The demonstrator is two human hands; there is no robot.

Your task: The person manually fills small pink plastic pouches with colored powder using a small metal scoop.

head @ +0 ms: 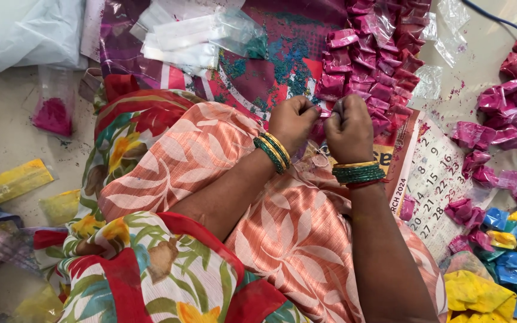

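Observation:
My left hand [292,122] and my right hand [349,128] are held close together above my lap, each pinching one side of a small clear plastic packet [324,112] of pink powder. Both wrists wear green and gold bangles [273,151]. The packet is mostly hidden behind my fingers. Just beyond my hands lies a heap of filled pink packets [378,54] on a printed sheet [270,66] spread over the floor.
More pink packets [510,119] lie on the floor at right, with blue, green and yellow packets [513,251] at lower right. Empty clear bags [192,39] sit at the top. A bag with pink powder [52,113] and yellow wrappers [16,179] lie at left.

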